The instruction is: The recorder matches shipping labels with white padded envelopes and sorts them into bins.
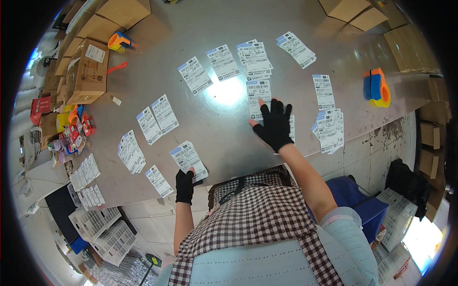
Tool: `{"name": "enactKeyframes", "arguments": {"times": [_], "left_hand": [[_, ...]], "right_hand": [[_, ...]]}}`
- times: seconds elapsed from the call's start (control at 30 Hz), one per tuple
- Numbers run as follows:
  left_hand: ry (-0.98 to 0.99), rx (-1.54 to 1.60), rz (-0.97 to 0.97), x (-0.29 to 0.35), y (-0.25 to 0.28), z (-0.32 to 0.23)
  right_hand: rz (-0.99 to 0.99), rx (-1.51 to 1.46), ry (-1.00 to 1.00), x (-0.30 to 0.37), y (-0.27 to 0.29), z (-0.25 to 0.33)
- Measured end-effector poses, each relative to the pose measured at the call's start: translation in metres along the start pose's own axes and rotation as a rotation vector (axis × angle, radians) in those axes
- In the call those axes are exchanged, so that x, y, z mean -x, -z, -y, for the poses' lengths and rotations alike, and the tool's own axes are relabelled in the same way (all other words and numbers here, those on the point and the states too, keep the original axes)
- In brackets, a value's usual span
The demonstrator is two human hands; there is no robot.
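Both my hands wear black fingerless gloves. My left hand (184,186) rests at the near edge of the grey table (224,138), thumb on a small stack of white printed labels (188,159). My right hand (274,125) lies flat, fingers spread, on another label pile near the table's middle, its fingertips touching a single label (258,95). Several more label sheets and stacks lie spread over the table, among them a pair (157,118), a stack (131,151) at the left and a stack (330,129) at the right.
An orange and blue tape dispenser (377,87) sits at the right edge, another (118,42) at the far left. Cardboard boxes (87,71) line the left side and far corners. White crates (102,231) and a blue bin (362,202) stand on the floor.
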State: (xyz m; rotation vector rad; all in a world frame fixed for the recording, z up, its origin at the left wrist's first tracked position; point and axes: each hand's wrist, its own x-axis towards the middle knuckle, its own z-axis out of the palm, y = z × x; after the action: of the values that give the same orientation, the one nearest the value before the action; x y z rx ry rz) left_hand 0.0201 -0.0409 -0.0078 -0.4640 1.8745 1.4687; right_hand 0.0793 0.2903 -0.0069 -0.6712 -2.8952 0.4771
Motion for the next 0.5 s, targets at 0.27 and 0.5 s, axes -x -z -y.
{"name": "enactKeyframes", "arguments": {"times": [0.27, 0.5], "left_hand": [[-0.017, -0.008, -0.010, -0.002, 0.002, 0.003], [-0.001, 0.007, -0.008, -0.002, 0.001, 0.002]], "right_hand": [[0.082, -0.177, 0.143, 0.013, -0.030, 0.053], [0.053, -0.292, 0.106, 0.019, -0.017, 0.051]]}}
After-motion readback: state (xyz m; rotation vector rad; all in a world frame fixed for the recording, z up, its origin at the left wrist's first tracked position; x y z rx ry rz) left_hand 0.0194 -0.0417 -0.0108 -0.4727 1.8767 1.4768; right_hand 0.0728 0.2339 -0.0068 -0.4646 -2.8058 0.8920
